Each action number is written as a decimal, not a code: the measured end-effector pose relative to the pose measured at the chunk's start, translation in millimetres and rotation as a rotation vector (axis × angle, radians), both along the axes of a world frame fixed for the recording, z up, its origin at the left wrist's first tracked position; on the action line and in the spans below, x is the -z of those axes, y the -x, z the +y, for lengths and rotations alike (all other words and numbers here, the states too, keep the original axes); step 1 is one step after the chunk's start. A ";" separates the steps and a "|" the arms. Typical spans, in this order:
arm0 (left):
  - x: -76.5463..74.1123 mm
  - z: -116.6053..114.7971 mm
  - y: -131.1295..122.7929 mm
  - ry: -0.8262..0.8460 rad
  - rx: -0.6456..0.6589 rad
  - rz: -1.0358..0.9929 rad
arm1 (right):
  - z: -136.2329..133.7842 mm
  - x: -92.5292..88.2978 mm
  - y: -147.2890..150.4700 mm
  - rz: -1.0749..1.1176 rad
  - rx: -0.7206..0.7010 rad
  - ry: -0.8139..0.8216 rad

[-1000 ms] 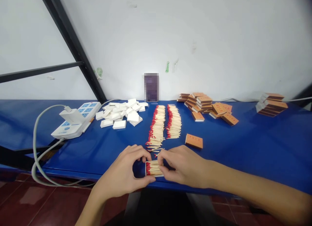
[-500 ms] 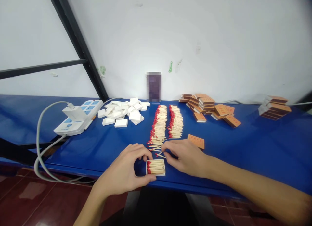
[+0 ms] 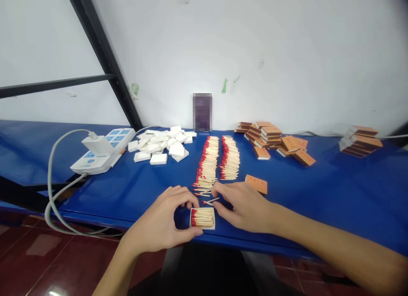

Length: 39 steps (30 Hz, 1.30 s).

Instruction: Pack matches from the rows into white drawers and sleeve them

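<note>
My left hand (image 3: pixel 161 221) curls round a small white matchbox tray (image 3: pixel 202 217) filled with red-tipped matches, holding it at the near edge of the blue table (image 3: pixel 318 194). Just right of the tray, my right hand (image 3: pixel 244 204) rests with its fingertips pinched at a few loose matches (image 3: pixel 208 200). Beyond them lie two long rows of matches (image 3: pixel 216 160). One orange matchbox sleeve (image 3: pixel 256 183) lies flat just beyond my right hand.
A heap of white inner trays (image 3: pixel 162 146) sits at the back left, beside a white power strip (image 3: pixel 102 153) with a grey cable. Orange sleeves are piled at the back (image 3: pixel 274 140) and far right (image 3: pixel 361 140). A dark metal frame (image 3: pixel 102 62) slants at the left.
My right hand has come off the filled tray and moved up and back to the loose matches at the near end of the rows. My left hand has stayed on the tray.
</note>
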<state>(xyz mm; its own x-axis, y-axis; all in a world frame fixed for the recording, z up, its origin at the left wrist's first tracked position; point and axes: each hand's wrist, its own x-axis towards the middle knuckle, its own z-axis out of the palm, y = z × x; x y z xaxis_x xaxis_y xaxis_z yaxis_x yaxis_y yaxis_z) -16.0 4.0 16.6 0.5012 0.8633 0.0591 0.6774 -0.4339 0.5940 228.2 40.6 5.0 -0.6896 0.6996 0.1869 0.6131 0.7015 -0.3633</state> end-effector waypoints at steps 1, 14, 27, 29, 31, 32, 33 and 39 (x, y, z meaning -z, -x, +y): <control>0.1 -0.2 0.5 0.004 0.001 0.004 | -0.2 -0.3 -0.3 -0.001 0.002 -0.002; -0.4 -0.5 1.8 -0.042 0.008 -0.022 | 0.2 -7.3 0.0 -0.146 -0.063 -0.041; 0.6 1.6 3.1 0.000 0.024 -0.041 | 3.2 -0.2 0.1 -0.057 -0.024 -0.048; 0.4 1.9 3.1 0.000 0.028 -0.042 | 3.5 0.1 0.8 -0.062 -0.026 -0.054; 0.1 2.0 2.6 -0.002 0.032 -0.042 | 3.9 0.5 1.8 -0.064 -0.025 -0.059; -0.1 2.1 2.3 -0.002 0.031 -0.040 | 4.1 0.6 2.3 -0.063 -0.024 -0.062; -0.2 2.1 2.0 0.000 0.029 -0.037 | 4.2 0.7 2.7 -0.060 -0.023 -0.064; 0.9 2.1 2.7 0.008 0.028 -0.040 | 4.2 -1.4 2.6 -0.068 -0.018 -0.069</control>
<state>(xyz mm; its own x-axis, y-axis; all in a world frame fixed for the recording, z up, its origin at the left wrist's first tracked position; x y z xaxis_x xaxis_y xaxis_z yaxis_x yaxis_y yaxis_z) -18.7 6.1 15.7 0.5225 0.8496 0.0727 0.6410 -0.4475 0.6236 225.6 44.8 6.4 -0.7145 0.6743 0.1866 0.6219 0.7343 -0.2721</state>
